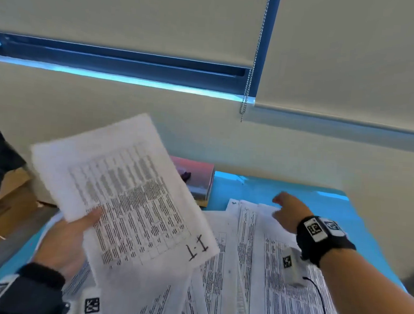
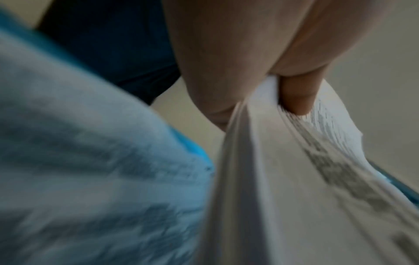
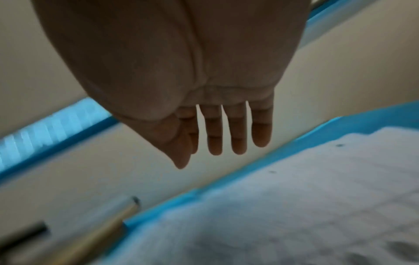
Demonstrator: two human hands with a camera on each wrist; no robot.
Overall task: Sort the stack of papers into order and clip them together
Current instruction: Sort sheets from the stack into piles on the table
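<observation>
Over the blue table (image 1: 320,196), head view: left hand (image 1: 65,242) holds up a printed sheet (image 1: 125,190) marked "1.1", thumb on its face; right hand (image 1: 288,209) reaches forward above the spread papers (image 1: 254,270). Left wrist view: fingers (image 2: 297,96) pinch the sheet's edge (image 2: 260,161). Right wrist view: fingers (image 3: 238,129) straight, slightly apart, holding nothing; whether they touch paper, cannot tell.

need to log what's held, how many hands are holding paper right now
1. The left hand pinches a printed sheet lifted off the table. The right hand reaches open above the loose papers, holding nothing.
</observation>
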